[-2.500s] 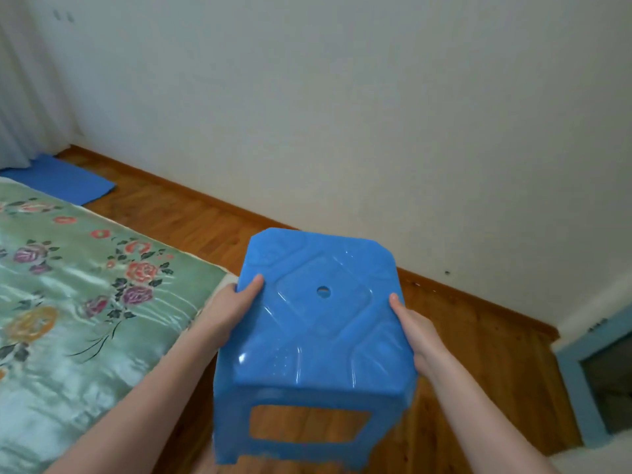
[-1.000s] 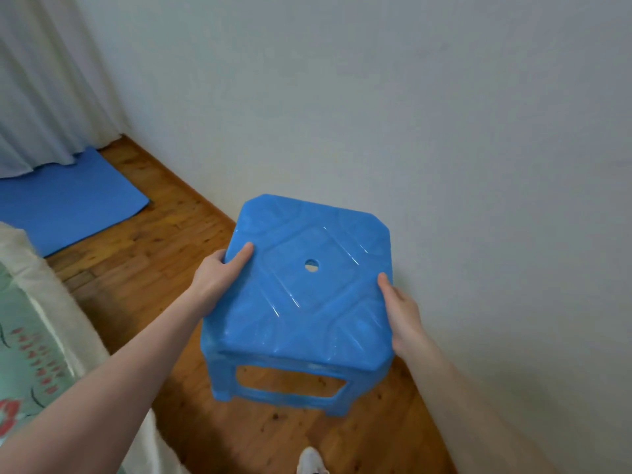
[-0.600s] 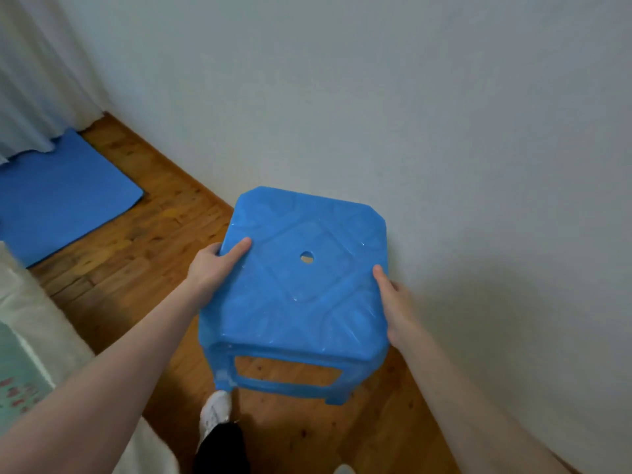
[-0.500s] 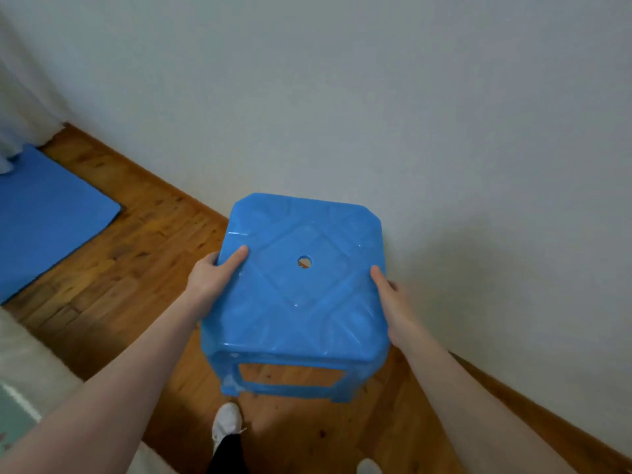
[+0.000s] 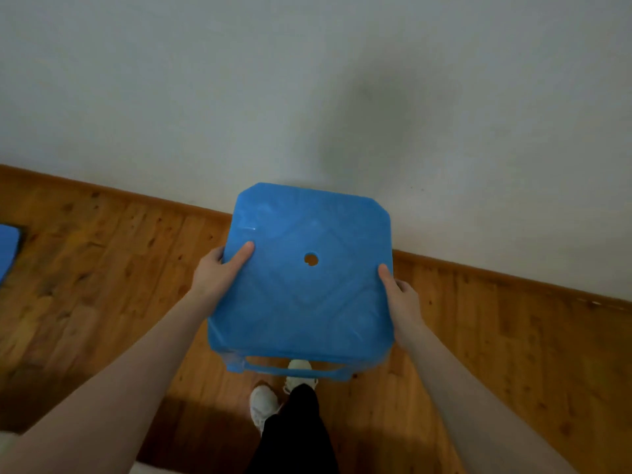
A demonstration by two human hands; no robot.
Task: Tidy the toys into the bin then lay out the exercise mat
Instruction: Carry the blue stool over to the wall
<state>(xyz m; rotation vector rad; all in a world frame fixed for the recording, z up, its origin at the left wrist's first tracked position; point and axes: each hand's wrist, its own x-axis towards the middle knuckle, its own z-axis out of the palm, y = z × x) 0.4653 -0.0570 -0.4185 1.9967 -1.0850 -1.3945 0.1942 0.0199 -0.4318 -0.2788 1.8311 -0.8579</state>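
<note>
A blue plastic stool [image 5: 304, 292] with a small hole in its seat is held up in front of me, close to the wall, its legs above the wooden floor. My left hand [image 5: 219, 275] grips its left edge, thumb lying on the seat. My right hand [image 5: 400, 299] grips the right edge the same way. A corner of the blue exercise mat [image 5: 7, 248] lies flat on the floor at the far left. No toys or bin are in view.
A pale wall [image 5: 307, 97] with a wooden skirting board [image 5: 513, 282] runs straight ahead. The wooden floor [image 5: 85, 285] spreads left and right. My white shoes [image 5: 263, 405] and a dark trouser leg show below the stool.
I have turned to face the wall squarely and look more steeply down. The stool has come nearer the wall; the mat has slid to the left edge, and the bed is out of view.
</note>
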